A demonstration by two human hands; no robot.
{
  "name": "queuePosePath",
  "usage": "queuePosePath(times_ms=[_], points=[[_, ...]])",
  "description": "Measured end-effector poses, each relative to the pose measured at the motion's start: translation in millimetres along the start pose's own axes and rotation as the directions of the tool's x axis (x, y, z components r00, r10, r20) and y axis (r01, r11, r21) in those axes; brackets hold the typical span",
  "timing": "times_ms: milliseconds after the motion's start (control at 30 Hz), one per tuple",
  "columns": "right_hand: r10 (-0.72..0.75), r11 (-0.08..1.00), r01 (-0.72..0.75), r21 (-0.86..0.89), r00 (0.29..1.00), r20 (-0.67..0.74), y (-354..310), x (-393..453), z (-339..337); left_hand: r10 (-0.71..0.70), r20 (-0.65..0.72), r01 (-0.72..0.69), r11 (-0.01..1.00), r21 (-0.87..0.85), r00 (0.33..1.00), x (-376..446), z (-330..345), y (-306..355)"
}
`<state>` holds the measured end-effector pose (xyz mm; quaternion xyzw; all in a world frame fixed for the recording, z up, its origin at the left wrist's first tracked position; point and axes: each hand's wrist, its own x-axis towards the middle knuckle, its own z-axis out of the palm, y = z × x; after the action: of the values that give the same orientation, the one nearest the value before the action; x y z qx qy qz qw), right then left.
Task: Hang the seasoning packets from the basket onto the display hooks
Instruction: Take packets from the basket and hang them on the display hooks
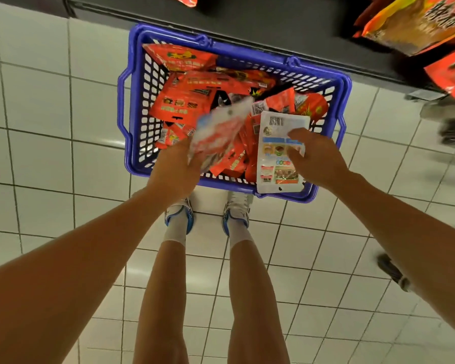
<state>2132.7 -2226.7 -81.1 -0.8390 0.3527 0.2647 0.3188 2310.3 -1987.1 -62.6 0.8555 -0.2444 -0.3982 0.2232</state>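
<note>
A blue plastic basket (134, 109) stands on the tiled floor in front of my feet, filled with several red seasoning packets (187, 95). My left hand (176, 169) grips a blurred white, blue and red packet (218, 132) above the basket's near left side. My right hand (318, 158) holds a white packet (273, 164), back side up with its barcode at the far end, over the basket's near right rim. The hang hole of that packet points toward me.
A dark shelf base (247, 19) runs along the top behind the basket. Red and orange packets (418, 22) hang at the upper right. Another person's shoes (392, 271) show at the right edge. White floor tiles (50, 153) surround the basket.
</note>
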Motion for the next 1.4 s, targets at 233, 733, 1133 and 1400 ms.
queuePosePath(times_ms=[233, 733, 1133, 1400], points=[[-0.123, 0.653, 0.225, -0.723, 0.974, 0.192, 47.3, 17.8, 41.7, -0.05, 0.013, 0.051, 0.999, -0.015, 0.999, -3.0, 5.1, -17.7], [-0.212, 0.811, 0.295, -0.506, 0.953, 0.215, 18.4, 34.3, 48.2, -0.206, 0.08, 0.211, 0.975, -0.071, 0.975, 13.2, 2.8, -17.4], [-0.324, 0.755, 0.335, -0.564, 0.938, 0.123, 14.0, 44.3, 49.8, -0.203, 0.131, 0.216, 0.973, -0.086, 0.97, 27.5, 9.1, -18.8], [-0.353, 0.932, 0.339, -0.13, 0.931, -0.097, -8.4, 24.0, 16.9, -0.444, 0.065, 0.415, 0.762, -0.496, 0.893, 18.7, -25.7, -17.4]])
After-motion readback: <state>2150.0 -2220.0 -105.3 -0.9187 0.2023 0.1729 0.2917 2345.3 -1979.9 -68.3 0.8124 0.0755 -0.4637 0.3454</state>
